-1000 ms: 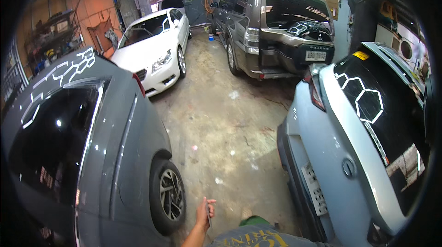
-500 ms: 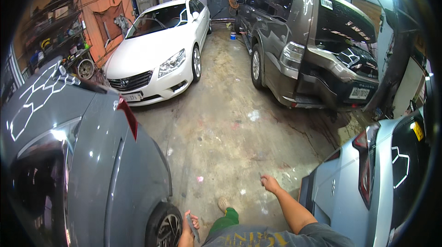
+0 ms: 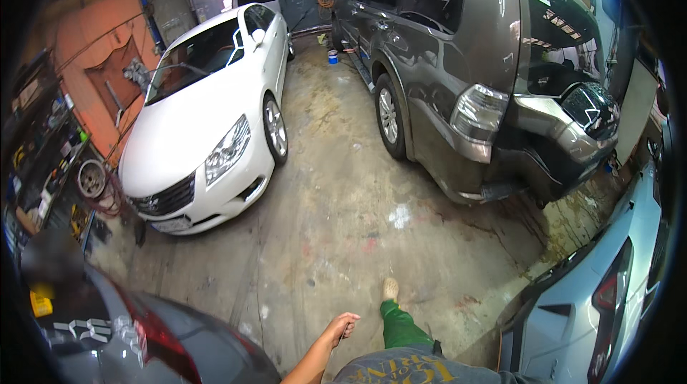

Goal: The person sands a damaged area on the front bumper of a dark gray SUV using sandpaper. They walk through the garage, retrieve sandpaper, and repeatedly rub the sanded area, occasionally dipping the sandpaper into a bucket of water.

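Observation:
My left hand (image 3: 343,327) is closed in front of my body, at the bottom middle of the view. A thin dark sliver shows below its fingers; most of whatever it holds is hidden, so its kind cannot be made out. The hand is above the concrete floor, between the rear of a grey car (image 3: 207,344) on the left and my green trouser leg (image 3: 402,325). My right hand is out of view. My beige shoe (image 3: 390,289) is stretched forward on the floor.
A white sedan (image 3: 193,133) stands ahead on the left, a dark grey-brown SUV (image 3: 444,98) ahead on the right. A light-blue car (image 3: 572,312) is close on my right. Farther off, a small blue bucket (image 3: 333,58) sits between sedan and SUV. Cluttered shelves (image 3: 50,162) line the left.
I have walked forward; the white sedan and SUV look nearer, and the grey car has slid back. My left hand has swung forward, its grey slim thing now mostly hidden. My right hand has left the view.

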`<state>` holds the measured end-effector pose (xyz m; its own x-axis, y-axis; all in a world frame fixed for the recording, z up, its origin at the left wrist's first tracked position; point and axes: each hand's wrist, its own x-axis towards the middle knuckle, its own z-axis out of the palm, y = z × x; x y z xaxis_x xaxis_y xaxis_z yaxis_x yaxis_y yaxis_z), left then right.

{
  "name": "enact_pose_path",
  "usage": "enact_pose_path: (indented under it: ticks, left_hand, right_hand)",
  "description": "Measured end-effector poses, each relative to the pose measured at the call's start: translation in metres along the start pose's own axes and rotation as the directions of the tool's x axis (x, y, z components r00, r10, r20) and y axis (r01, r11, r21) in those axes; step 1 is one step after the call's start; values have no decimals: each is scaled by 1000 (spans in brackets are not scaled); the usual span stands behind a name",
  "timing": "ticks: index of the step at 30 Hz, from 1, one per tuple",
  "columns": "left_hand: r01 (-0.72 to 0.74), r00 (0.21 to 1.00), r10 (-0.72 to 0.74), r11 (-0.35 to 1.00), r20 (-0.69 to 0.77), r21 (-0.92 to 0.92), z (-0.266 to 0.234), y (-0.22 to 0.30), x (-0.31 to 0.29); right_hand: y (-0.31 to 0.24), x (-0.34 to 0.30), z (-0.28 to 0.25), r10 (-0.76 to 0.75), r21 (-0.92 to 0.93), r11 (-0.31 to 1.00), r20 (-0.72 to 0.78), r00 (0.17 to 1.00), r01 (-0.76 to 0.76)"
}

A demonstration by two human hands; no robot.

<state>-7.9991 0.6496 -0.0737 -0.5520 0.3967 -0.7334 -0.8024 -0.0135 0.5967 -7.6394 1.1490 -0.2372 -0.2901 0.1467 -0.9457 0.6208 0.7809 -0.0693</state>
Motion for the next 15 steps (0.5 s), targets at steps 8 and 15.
enact_pose_path:
  ticks: [8,15]
  left_hand:
    - [114,993,-111,986,-38,119,-46,243,143]
    - [297,953,-197,751,-229,589,-136,344,289]
  right_hand:
    - [-256,136,-324,-115,76,989,-183,976,130]
    - [-676,204,-746,-603,-206,788,-446,661,580]
